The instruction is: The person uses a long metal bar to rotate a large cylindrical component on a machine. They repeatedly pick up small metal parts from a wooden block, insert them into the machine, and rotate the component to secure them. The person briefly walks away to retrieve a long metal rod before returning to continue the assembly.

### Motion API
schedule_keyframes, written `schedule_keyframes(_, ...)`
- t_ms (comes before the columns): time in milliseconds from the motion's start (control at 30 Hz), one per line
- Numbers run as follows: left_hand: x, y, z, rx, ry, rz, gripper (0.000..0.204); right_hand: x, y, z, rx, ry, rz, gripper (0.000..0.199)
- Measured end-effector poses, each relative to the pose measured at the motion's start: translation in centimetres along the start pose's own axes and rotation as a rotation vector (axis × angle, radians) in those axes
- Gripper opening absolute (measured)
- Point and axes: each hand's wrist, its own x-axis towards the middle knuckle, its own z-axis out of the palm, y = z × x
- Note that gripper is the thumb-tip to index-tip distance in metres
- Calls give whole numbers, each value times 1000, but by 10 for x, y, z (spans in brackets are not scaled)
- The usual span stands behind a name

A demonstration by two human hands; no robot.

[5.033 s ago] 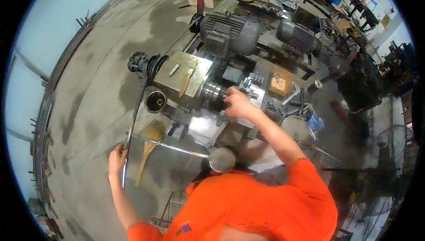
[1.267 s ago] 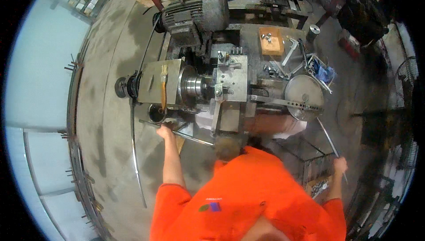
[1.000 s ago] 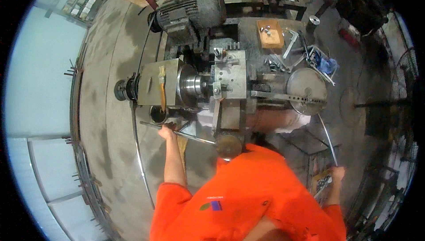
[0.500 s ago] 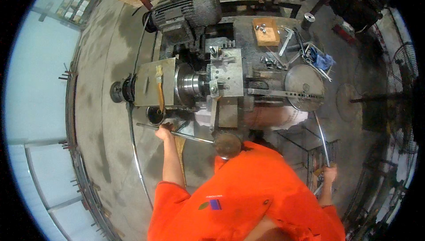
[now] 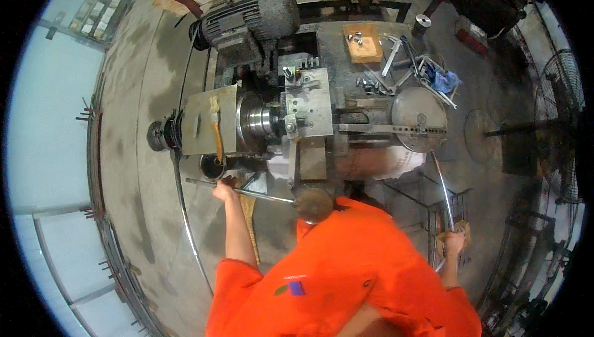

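My left hand [image 5: 226,189] is closed around a long steel lever [image 5: 266,196], near its outer end. The lever runs to a round dark hub [image 5: 314,205] close to my orange shirt. On the right, my right hand [image 5: 455,242] grips the lower end of another bright metal lever [image 5: 442,182], which reaches up to a round metal disk [image 5: 419,105]. Ahead of me is a lathe-like machine with a shiny cylindrical spindle [image 5: 255,118] beside a clamping block [image 5: 309,102]. A yellow-handled brush [image 5: 217,130] lies on the machine's flat metal cover [image 5: 201,139].
Behind the spindle sits a large finned motor [image 5: 253,21]. A wooden box [image 5: 363,43] with small metal parts, a caliper [image 5: 391,56] and a blue rag [image 5: 445,81] lie on the far right of the machine. A slim rod [image 5: 189,226] stands left, a caged fan [image 5: 560,102] far right.
The whole view has shifted slightly, so the machine appears a little further left. My left hand and its lever sit slightly lower in the picture. Both hands keep their hold.
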Motion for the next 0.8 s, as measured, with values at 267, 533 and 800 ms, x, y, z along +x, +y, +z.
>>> schedule_keyframes(267, -8, 5, 0, 13, -32, 13, 14, -5, 11, 24, 84, 16, 23, 37)
schedule_keyframes(533, -12, 10, 1, 18, -31, 6, 14, -18, -15, 4, 126, -59, 216, 47)
schedule_keyframes(800, -14, 13, 2, -6, -32, 33, 19, -33, -50, -20, 66, -21, 271, 51)
